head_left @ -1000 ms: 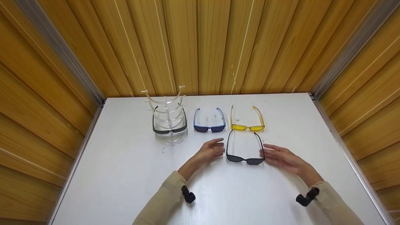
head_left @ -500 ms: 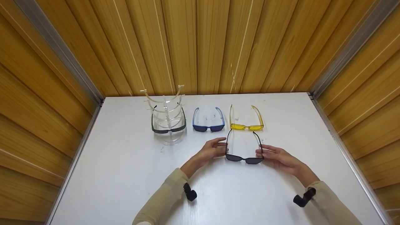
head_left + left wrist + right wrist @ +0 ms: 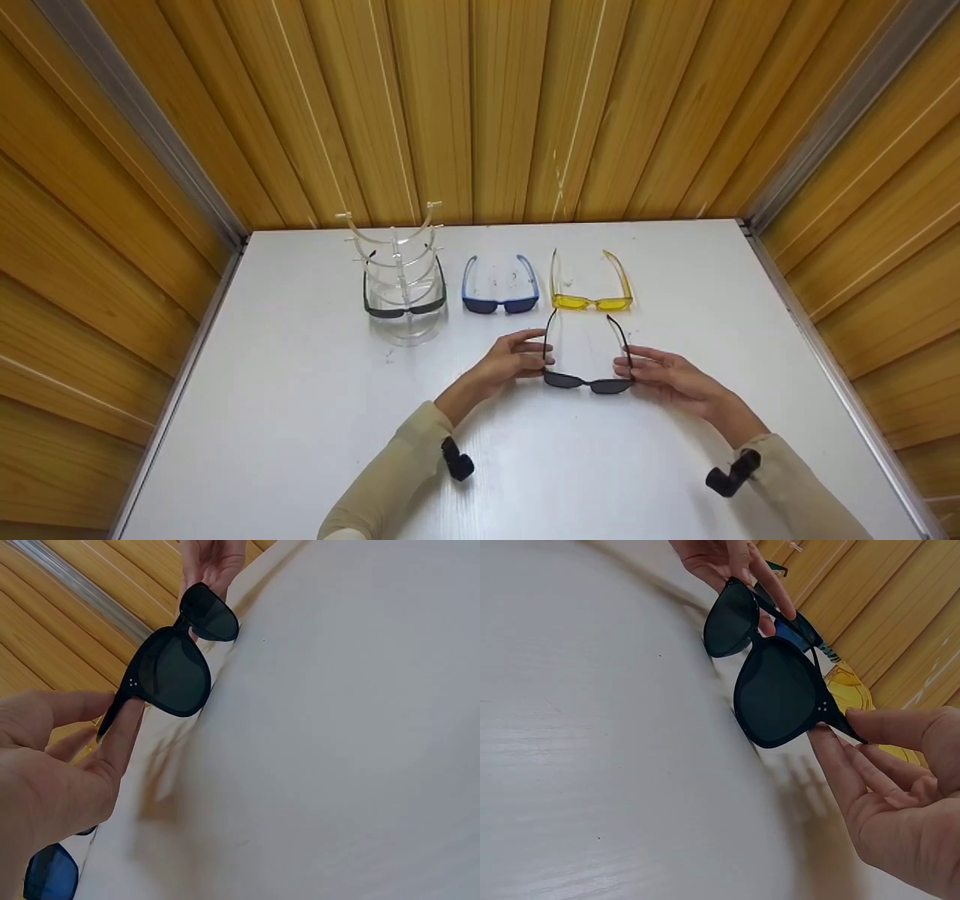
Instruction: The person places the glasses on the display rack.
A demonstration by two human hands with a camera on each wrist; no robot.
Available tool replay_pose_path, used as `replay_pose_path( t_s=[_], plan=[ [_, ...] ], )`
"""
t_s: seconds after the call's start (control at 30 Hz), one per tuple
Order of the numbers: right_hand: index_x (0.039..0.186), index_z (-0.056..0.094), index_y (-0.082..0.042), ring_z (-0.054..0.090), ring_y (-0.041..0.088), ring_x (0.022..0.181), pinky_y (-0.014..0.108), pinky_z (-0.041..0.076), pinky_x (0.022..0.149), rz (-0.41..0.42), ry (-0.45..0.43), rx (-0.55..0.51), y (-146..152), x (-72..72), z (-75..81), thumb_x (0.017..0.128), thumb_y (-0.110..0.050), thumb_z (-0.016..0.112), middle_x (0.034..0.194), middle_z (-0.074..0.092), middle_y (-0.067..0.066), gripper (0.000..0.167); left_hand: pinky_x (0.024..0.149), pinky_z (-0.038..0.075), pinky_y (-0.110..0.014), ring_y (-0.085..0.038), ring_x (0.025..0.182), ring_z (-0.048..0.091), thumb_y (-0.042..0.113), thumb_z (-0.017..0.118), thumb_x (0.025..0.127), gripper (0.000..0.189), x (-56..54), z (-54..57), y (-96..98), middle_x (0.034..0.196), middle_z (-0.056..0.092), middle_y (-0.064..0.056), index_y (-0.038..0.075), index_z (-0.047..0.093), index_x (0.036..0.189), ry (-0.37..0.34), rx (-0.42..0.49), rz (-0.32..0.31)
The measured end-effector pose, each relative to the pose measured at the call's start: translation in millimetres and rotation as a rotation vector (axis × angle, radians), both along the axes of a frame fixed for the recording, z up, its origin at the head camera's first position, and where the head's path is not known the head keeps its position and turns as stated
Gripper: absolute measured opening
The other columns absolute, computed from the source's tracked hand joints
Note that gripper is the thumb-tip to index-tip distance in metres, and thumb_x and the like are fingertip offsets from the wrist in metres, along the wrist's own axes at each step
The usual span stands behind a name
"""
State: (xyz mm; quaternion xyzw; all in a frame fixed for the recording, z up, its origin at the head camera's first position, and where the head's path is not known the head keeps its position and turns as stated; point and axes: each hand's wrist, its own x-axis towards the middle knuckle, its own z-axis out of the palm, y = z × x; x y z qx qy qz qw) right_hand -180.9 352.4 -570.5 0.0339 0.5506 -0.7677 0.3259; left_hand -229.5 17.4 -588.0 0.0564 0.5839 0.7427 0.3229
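Observation:
Black sunglasses [image 3: 585,382] with dark lenses are between the two hands, temples unfolded and pointing to the back. My left hand [image 3: 501,365] pinches the left temple near its hinge, thumb on one side and fingers on the other, as the left wrist view shows with the hand [image 3: 67,757] beside the lens. On the other side my right hand [image 3: 679,381] pinches the right temple near the hinge. In the right wrist view, the black sunglasses [image 3: 776,694] show small pale dots by the hinge, next to the thumb and fingers of the right hand [image 3: 907,795].
Blue sunglasses [image 3: 500,306] and yellow glasses [image 3: 592,303] lie in a row behind. A clear display stand [image 3: 403,281] at the left back bears dark-framed sunglasses [image 3: 386,313] on a low tier; its upper arms are bare. Wood-patterned walls [image 3: 510,112] enclose the white table [image 3: 300,420].
My left hand has moved right, from beside the black sunglasses onto their left temple. The right hand has shifted slightly inward and now pinches the right temple. The sunglasses stay nearly in place.

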Motion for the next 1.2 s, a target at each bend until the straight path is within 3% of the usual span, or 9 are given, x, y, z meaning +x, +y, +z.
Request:
replay_pose_path(
  t_s=[0.23, 0.57, 0.93, 1.2],
  plan=[
    [0.161, 0.007, 0.005, 0.066, 0.013, 0.126, 0.022, 0.055, 0.101, 0.015, 0.022, 0.018, -1, 0.2, 3.8, 0.103, 0.003, 0.052, 0.138, 0.067, 0.003, 0.073, 0.099, 0.06, -0.038, -0.021, 0.108, 0.073, -0.009, 0.062, 0.092, 0.065, 3.4, 4.6, -3.8, 0.141, 0.058, -0.03, 0.0, 0.041, 0.153, 0.023, 0.022, -0.008],
    [0.16, 0.018, 0.005, 0.07, 0.008, 0.116, 0.022, 0.057, 0.098, 0.009, 0.049, 0.122, -10, 1.3, 9.7, 0.101, -0.001, 0.058, 0.131, 0.071, 0.0, 0.072, 0.094, 0.062, -0.035, -0.015, 0.099, 0.073, -0.007, 0.065, 0.092, 0.067, 10.3, 12.1, -16.1, 0.138, 0.059, -0.032, 0.002, 0.043, 0.153, 0.015, 0.036, 0.002],
    [0.159, 0.021, 0.005, 0.069, 0.009, 0.116, 0.024, 0.057, 0.1, 0.012, 0.063, 0.1, -25, 0.4, 15.1, 0.101, 0.0, 0.058, 0.127, 0.073, 0.001, 0.069, 0.094, 0.062, -0.036, -0.016, 0.1, 0.073, -0.009, 0.064, 0.092, 0.067, 17.2, 21.8, -34.9, 0.139, 0.059, -0.031, 0.003, 0.042, 0.154, 0.003, 0.037, 0.032],
    [0.156, 0.034, -0.001, 0.071, 0.01, 0.113, 0.026, 0.058, 0.1, -0.014, 0.039, 0.034, -38, 1.2, 17.9, 0.101, 0.004, 0.056, 0.124, 0.073, 0.0, 0.059, 0.095, 0.062, -0.037, -0.017, 0.1, 0.073, -0.008, 0.065, 0.092, 0.065, 21.1, 26.7, -50.0, 0.136, 0.06, -0.03, 0.006, 0.046, 0.152, 0.037, 0.058, 0.04]
  ],
)
